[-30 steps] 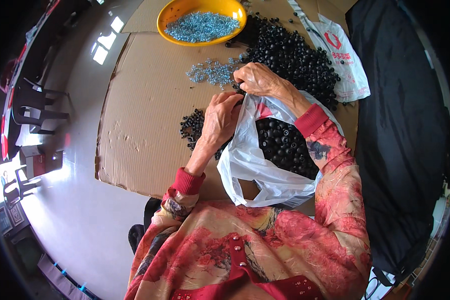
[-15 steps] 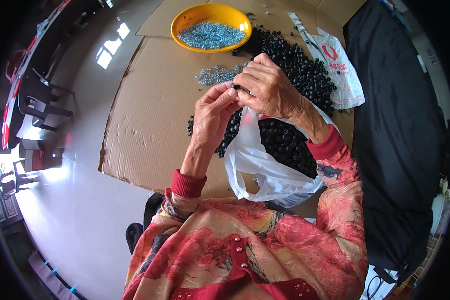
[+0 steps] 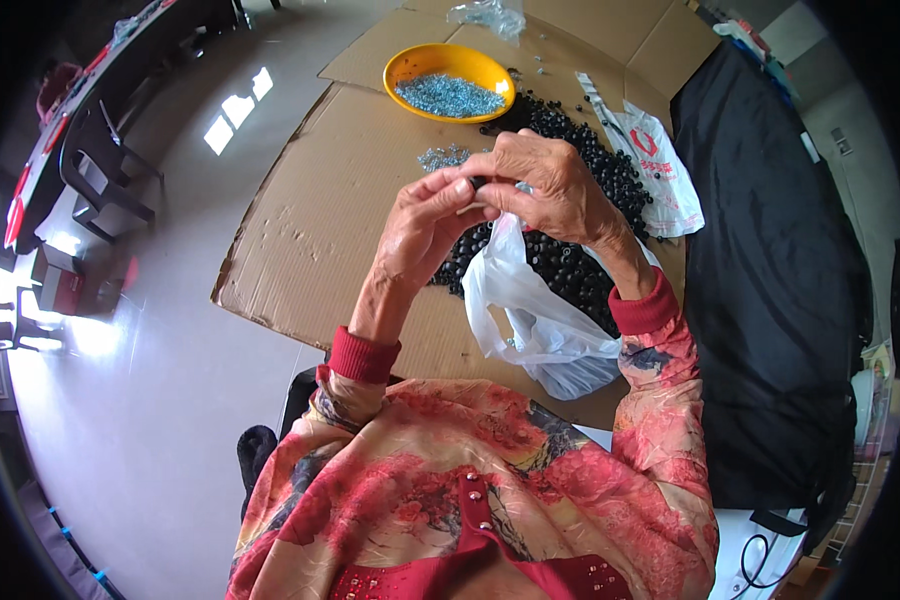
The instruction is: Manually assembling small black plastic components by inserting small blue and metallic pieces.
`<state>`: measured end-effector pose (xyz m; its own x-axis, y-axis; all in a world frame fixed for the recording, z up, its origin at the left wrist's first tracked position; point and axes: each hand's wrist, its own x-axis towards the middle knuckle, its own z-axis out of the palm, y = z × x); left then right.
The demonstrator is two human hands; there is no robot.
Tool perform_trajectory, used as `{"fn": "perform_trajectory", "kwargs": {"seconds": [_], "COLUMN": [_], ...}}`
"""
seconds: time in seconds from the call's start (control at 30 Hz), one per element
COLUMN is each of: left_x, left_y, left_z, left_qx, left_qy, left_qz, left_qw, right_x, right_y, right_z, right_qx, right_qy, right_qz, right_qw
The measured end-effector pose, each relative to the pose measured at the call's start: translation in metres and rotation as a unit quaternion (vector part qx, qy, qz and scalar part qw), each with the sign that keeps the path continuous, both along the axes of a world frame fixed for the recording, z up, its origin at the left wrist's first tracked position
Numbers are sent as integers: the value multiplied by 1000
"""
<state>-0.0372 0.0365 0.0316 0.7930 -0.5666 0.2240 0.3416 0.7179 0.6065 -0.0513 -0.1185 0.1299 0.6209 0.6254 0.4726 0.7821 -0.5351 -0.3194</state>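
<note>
My left hand (image 3: 420, 220) pinches a small black rounded piece (image 3: 477, 182) between thumb and fingertips. From the other side, my right hand (image 3: 550, 190) closes on the same piece, its fingers bent over it. The piece is mostly covered, so its exact kind does not show. Below and behind my hands spreads a heap of black, round, bead-like pieces (image 3: 568, 268), some with a hole in them. A thin white plastic bag (image 3: 530, 325) lies crumpled under my right wrist, against the heap. Beyond my fingers sits a little pile of small bluish-silver pieces (image 3: 444, 157).
A yellow bowl (image 3: 410, 62) of similar bluish-silver pieces stands at the far side of the cardboard (image 3: 310, 215). A flat white printed bag (image 3: 675, 190) lies right of the heap, and a clear bag (image 3: 490, 15) at the back. Black cloth (image 3: 770, 300) covers the right side.
The camera view has shifted, bringing the clear bag at the back into sight. Both hands stay together on the small black piece, with only a slight change in the right hand's fingers.
</note>
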Motion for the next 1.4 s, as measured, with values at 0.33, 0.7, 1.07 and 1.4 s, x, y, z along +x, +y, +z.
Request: {"fn": "perform_trajectory", "kwargs": {"seconds": [0.33, 0.7, 1.07, 1.4], "left_x": [11, 12, 15, 25], "left_y": [34, 65, 56, 67], "left_z": [6, -15, -37, -52], "left_qx": [-93, -29, 65, 74], "left_qy": [-9, -1, 52, 81], "left_qz": [16, 129, 146, 161], "left_qw": [995, 991, 986, 981], "right_x": [6, 57, 92, 98], "right_y": [27, -28, -45, -45], "right_z": [-4, -110, -155, -165], "right_qx": [101, -69, -133, -141], "right_qy": [4, 188, 146, 174], "right_qz": [-44, -158, -224, -193], "right_qw": [994, 967, 954, 955]}}
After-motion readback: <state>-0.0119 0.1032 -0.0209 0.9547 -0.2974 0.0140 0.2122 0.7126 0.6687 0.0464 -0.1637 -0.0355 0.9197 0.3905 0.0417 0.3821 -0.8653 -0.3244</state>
